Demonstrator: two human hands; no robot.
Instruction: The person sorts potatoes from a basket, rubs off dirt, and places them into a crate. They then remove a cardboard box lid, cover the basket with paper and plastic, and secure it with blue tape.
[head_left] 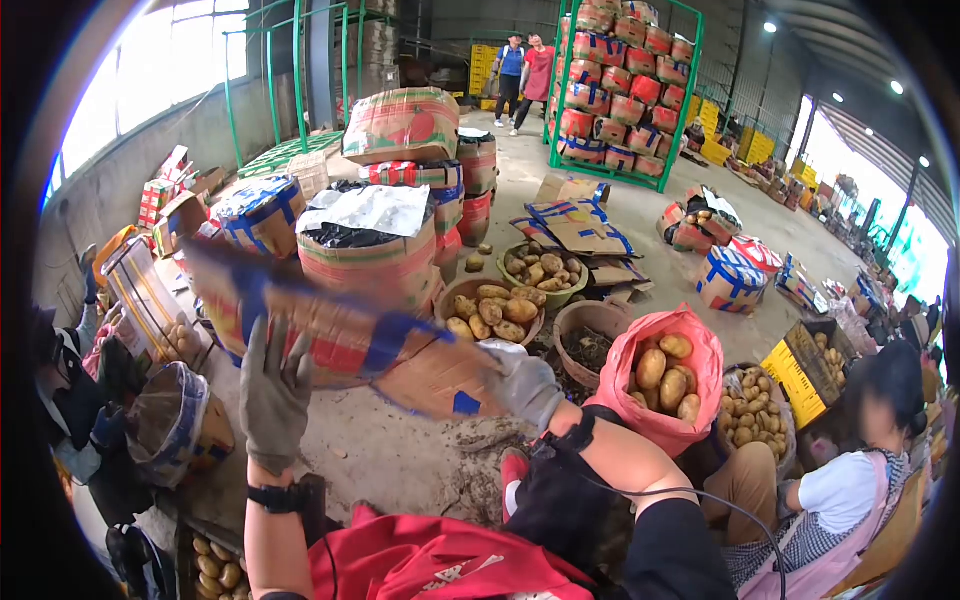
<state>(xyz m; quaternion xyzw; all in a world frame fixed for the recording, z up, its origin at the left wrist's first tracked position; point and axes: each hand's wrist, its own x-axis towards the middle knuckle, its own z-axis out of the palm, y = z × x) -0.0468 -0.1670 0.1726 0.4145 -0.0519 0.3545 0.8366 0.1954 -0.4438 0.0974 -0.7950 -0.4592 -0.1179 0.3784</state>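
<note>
A cardboard carton (345, 345) with red print and blue tape is raised in front of me, folded rather flat and smeared by motion at its left end. My left hand (275, 395), in a grey glove, is open, its fingers stretched upward against the carton's near side. At the right end, my right hand (528, 388), also gloved, is closed on the carton's edge; its fingertips are blurred. Just beyond the carton sits a basin of potatoes (492, 312). A pink sack of potatoes (668, 375) stands to the right of my right hand.
Behind the carton stands a packed round bundle (365, 260) with a white sheet on top. Flattened cardboard (580, 225) lies farther back, near a bucket of dark debris (590, 345). A seated person (840, 490) is at the right; another person (75, 380) is at the left.
</note>
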